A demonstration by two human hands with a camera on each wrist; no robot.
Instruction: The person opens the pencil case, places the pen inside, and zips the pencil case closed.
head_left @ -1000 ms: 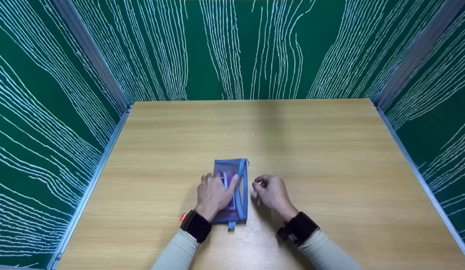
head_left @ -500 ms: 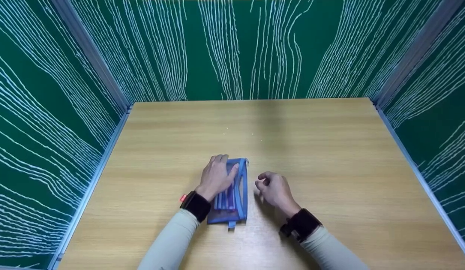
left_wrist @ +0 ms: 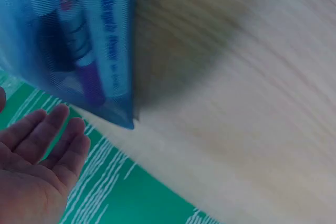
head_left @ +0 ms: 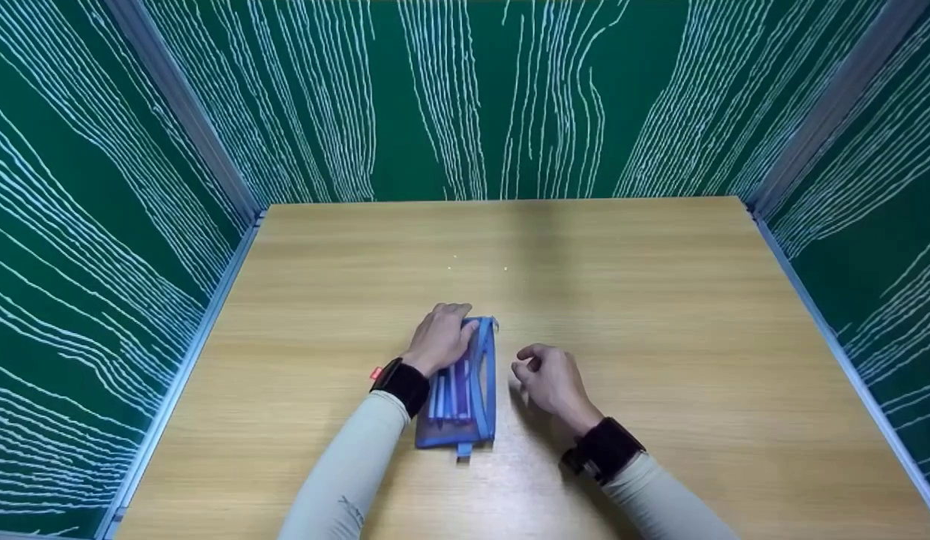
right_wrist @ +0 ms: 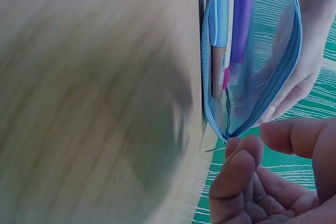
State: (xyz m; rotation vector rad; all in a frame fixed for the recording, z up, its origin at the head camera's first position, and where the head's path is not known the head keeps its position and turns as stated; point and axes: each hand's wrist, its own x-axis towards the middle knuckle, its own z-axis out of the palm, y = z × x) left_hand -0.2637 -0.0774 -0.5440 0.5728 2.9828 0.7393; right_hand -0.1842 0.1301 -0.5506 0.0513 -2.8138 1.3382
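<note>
A blue mesh pencil case (head_left: 442, 433) lies lengthwise on the table. Through the mesh show several pens (head_left: 454, 397). The right wrist view looks along its unzipped mouth at a light blue marker (right_wrist: 219, 22) and a purple pen (right_wrist: 242, 22). My left hand (head_left: 441, 339) is over the case's far left part, fingers extended past the far end, thumb along the top; in the left wrist view its palm faces the case and I cannot tell how firmly it touches. My right hand (head_left: 553, 381) hovers right of the case, fingers loosely curled, with nothing between thumb and forefinger.
The wooden table (head_left: 345, 262) has green walls (head_left: 435, 97) with white wavy lines on its left, far and right sides. A few tiny pale specks lie beyond the case. A red tag (head_left: 376, 372) shows beside my left wrist.
My left hand has slid away from me along the pencil case to its far end, uncovering the pens. The right hand has shifted slightly rightward, away from the case.
</note>
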